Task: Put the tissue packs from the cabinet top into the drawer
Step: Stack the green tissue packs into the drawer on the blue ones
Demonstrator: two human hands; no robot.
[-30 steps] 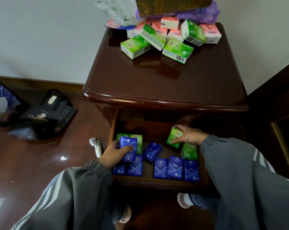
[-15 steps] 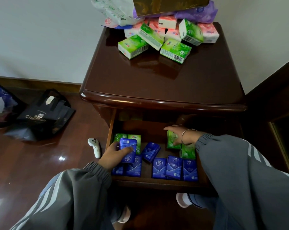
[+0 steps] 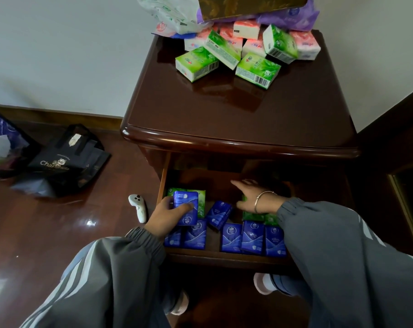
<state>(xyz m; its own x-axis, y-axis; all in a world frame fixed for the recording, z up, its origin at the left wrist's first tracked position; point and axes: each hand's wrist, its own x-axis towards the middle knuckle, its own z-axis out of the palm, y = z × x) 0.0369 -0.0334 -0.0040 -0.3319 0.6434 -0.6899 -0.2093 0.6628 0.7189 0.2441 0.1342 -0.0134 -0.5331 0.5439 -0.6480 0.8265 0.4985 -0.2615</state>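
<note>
The open drawer (image 3: pixel 191 255) of the dark wooden cabinet (image 3: pixel 243 119) holds several blue tissue packs (image 3: pixel 253 237) and green packs (image 3: pixel 254 216). My left hand (image 3: pixel 164 215) grips one blue pack (image 3: pixel 185 205) upright over the drawer's left side. With its fingers straight, my right hand (image 3: pixel 253 197) lies over the green packs in the right half and holds nothing. At the back of the cabinet top is a pile of green packs (image 3: pixel 257 68) and pink packs (image 3: pixel 247 29).
Plastic bags (image 3: pixel 174 13) and a gold box (image 3: pixel 245 5) sit behind the pile. On the wooden floor to the left lie a white controller (image 3: pixel 138 207) and a black paper bag (image 3: pixel 68 159). My shoes (image 3: pixel 262 284) stand under the drawer.
My right hand has let go of the green pack it was setting down and its fingers have straightened. The left hand keeps the blue pack in about the same place.
</note>
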